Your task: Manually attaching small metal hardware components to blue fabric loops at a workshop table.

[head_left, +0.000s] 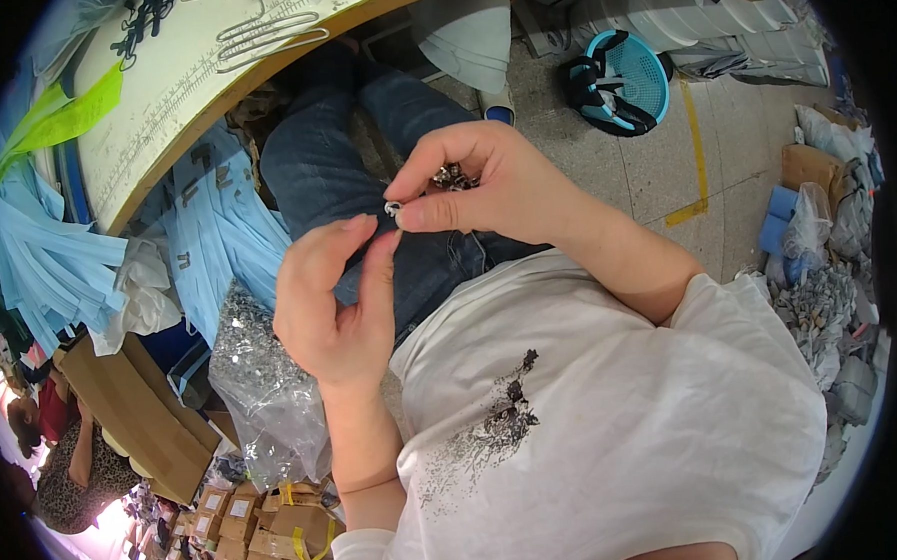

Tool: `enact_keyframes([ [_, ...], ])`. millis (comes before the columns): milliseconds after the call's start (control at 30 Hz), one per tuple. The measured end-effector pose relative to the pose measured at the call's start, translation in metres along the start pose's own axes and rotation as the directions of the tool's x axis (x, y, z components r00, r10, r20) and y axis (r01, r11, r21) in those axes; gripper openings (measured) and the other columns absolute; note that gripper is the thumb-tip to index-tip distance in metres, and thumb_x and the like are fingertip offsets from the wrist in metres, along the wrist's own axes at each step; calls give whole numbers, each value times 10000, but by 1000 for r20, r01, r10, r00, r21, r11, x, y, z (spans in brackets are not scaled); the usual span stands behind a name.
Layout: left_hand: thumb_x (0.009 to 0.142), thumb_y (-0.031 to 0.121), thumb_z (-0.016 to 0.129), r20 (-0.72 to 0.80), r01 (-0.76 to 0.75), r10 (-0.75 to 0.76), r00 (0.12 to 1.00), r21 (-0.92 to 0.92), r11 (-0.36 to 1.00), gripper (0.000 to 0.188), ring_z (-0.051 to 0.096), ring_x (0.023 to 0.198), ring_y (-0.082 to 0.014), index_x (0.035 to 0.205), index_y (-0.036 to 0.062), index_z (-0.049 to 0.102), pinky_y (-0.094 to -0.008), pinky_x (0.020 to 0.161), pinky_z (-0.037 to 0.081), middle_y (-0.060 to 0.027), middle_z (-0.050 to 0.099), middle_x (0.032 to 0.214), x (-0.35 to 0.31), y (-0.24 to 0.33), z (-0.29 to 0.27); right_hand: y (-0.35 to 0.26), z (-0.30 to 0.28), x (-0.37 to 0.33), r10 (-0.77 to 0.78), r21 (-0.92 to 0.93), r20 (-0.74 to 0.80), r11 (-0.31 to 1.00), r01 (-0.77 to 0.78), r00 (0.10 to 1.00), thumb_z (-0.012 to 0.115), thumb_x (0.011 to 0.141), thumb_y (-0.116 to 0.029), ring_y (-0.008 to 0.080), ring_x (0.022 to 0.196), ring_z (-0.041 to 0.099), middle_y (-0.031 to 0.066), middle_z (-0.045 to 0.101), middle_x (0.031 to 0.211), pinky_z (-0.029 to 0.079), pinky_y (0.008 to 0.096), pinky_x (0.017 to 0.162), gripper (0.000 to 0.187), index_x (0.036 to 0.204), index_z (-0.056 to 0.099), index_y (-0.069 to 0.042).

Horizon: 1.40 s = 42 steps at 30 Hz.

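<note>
My right hand point(494, 183) pinches a small shiny metal fitting point(393, 208) between thumb and forefinger. Several more small metal pieces point(454, 178) sit in its curled palm. Just below and left of the fitting is my left hand point(335, 305), its thumb and forefinger apart and nothing visible between them; the other fingers curl inward. Both hands are above my lap in dark blue jeans point(313, 156). To the left, light blue straps point(220, 205) with metal clips hang from the table edge. Below them, a clear plastic bag point(261, 338) holds many small shiny pieces.
A white table point(170, 82) curves across the upper left, with a bent wire rack point(268, 38) on it. More blue straps point(56, 237) drape at far left. Cardboard boxes point(239, 519) stack at lower left. A turquoise basket point(645, 86) stands on the floor; bagged goods point(820, 314) line the right.
</note>
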<state>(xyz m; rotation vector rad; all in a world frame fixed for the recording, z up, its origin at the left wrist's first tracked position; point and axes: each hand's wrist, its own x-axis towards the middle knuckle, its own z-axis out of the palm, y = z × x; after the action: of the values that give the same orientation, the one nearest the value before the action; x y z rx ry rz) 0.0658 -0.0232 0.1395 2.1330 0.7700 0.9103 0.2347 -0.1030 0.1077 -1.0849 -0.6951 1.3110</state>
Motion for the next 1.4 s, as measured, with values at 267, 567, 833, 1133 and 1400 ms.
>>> enact_keyframes([
  [267, 696, -96, 760, 13, 24, -23, 1000, -55, 998, 297, 668, 802, -222, 947, 19, 649, -287, 726, 525, -91, 696, 875, -3, -6, 4, 7, 2, 1, 34, 107, 18, 994, -36, 999, 757, 813, -38, 47, 797, 604, 15, 665, 883, 476, 185, 673, 164, 957, 678, -33],
  [567, 721, -87, 747, 175, -61, 46, 984, 82, 995, 321, 647, 883, -203, 1014, -7, 642, -279, 765, 516, -125, 666, 981, 3, -6, 3, -7, 6, -2, 174, 129, 13, 976, -174, 985, 735, 850, -106, -19, 521, 439, -39, 617, 766, 277, 152, 420, 120, 918, 653, -51],
  [833, 693, -107, 711, -22, 42, -45, 999, -141, 989, 234, 643, 787, -181, 896, -19, 636, -253, 660, 514, -127, 666, 933, -7, -13, 10, -3, 7, -1, 221, 323, -38, 926, -198, 974, 658, 910, -103, -20, 504, 385, -41, 586, 762, 241, 155, 404, 91, 970, 621, -46],
  [1133, 676, -146, 707, 233, 224, -103, 967, -587, 778, 279, 582, 775, -152, 922, -36, 633, -241, 661, 473, -111, 607, 915, -8, -13, 3, -4, 8, -4, 219, 284, -32, 938, -201, 975, 655, 899, -68, -21, 496, 371, -41, 568, 768, 247, 166, 401, 85, 963, 603, -46],
  [1400, 732, -142, 722, 228, 395, -323, 918, -528, 752, 262, 538, 780, -120, 961, -34, 651, -221, 698, 434, -76, 586, 944, -7, -12, 3, 0, 3, -5, 64, 133, 32, 989, -67, 997, 712, 848, -83, 15, 614, 493, -34, 599, 789, 378, 170, 527, 112, 931, 650, -40],
])
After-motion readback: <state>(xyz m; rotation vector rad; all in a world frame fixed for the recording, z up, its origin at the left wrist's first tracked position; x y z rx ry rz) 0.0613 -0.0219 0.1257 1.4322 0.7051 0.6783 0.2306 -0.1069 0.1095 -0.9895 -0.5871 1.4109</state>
